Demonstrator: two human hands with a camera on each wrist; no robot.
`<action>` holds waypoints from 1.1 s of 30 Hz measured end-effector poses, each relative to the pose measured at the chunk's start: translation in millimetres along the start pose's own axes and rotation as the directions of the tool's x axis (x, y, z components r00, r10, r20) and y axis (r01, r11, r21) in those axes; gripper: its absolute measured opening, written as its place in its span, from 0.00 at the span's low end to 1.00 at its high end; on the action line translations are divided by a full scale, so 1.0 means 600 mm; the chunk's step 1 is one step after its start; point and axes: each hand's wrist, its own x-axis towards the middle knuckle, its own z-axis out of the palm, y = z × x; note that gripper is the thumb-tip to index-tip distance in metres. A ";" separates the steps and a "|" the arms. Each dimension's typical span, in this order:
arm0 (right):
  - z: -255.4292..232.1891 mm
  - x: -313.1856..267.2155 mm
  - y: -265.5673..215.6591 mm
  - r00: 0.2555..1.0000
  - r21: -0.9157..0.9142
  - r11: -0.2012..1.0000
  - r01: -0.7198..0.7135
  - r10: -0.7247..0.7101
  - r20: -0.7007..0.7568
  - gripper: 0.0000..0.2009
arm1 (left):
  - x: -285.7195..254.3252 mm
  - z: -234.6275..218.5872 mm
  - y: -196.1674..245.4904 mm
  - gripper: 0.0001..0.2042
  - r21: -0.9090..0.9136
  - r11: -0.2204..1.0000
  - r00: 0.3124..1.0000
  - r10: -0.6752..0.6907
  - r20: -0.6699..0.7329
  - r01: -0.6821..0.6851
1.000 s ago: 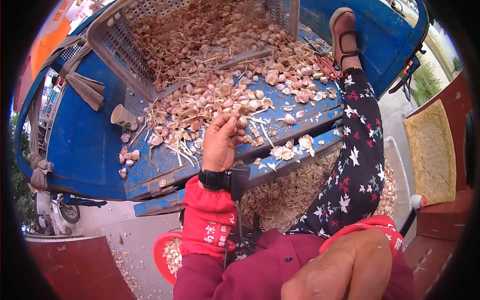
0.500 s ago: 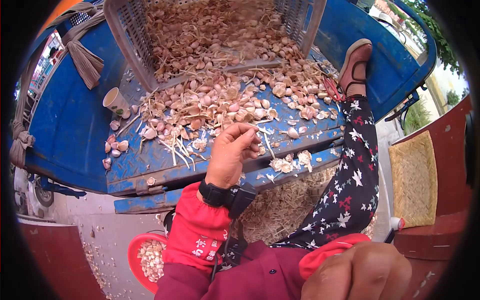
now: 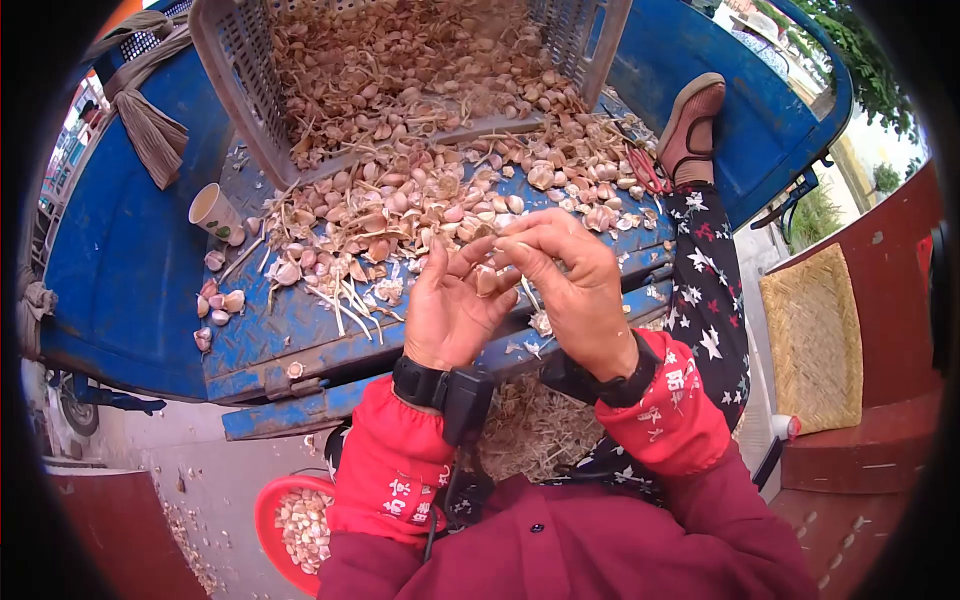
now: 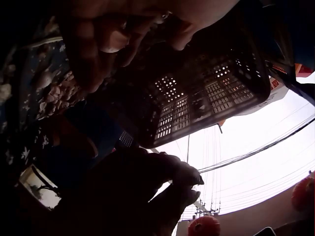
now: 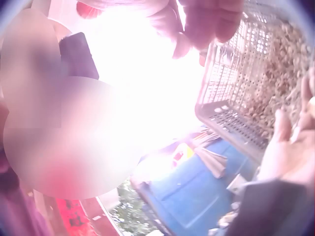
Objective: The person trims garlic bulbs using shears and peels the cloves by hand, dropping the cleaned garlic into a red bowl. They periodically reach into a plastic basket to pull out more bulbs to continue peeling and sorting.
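In the head view, my left hand (image 3: 452, 318) is turned palm up over the front edge of the truck bed, its curled fingers holding a garlic clove (image 3: 486, 280). The same clove (image 4: 114, 41) shows among the fingers in the dark left wrist view. My right hand (image 3: 582, 292) reaches in from the right, thumb and fingertips close together beside the left fingertips; I cannot tell whether they pinch anything. Beyond both hands lies a heap of loose garlic cloves (image 3: 400, 200), with dry stalks and skins among them.
A grey plastic crate (image 3: 255, 110) of garlic lies tipped toward me. Left are a paper cup (image 3: 212, 210) and, low down, a red basin (image 3: 268, 520) of cloves. Red-handled scissors (image 3: 645, 170) lie near my outstretched foot (image 3: 692, 125). A woven mat (image 3: 812, 340) stands right.
My right hand has come from close under the camera at lower right up to the left fingertips. The left hand has turned palm up, showing the clove.
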 end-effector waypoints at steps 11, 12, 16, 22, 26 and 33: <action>0.011 0.106 0.198 0.836 -0.568 0.792 0.222 0.145 0.529 0.07 | 0.010 -0.035 0.046 0.13 0.175 0.964 0.953 0.234 -0.194 -0.202; 0.018 0.105 0.207 0.836 -0.566 0.794 0.222 0.143 0.529 0.07 | 0.010 -0.035 0.043 0.13 0.177 0.963 0.952 0.236 -0.195 -0.203; 0.025 0.102 0.218 0.859 -0.596 0.721 0.354 0.000 0.511 0.06 | 0.017 -0.046 0.042 0.13 0.214 0.961 0.954 0.220 -0.203 -0.175; 0.047 0.094 0.204 0.794 -0.652 0.532 0.540 -0.065 0.605 0.07 | 0.016 -0.044 0.031 0.12 0.226 0.961 0.971 0.193 -0.141 -0.158; 0.019 0.114 0.179 0.946 -0.654 0.741 0.149 0.085 0.312 0.08 | 0.015 -0.048 0.031 0.14 0.284 0.938 0.956 0.247 -0.156 -0.196; 0.004 0.147 0.137 0.834 -0.253 0.966 -0.054 0.183 0.520 0.10 | 0.024 -0.035 0.013 0.17 0.059 0.988 0.983 0.146 -0.110 -0.140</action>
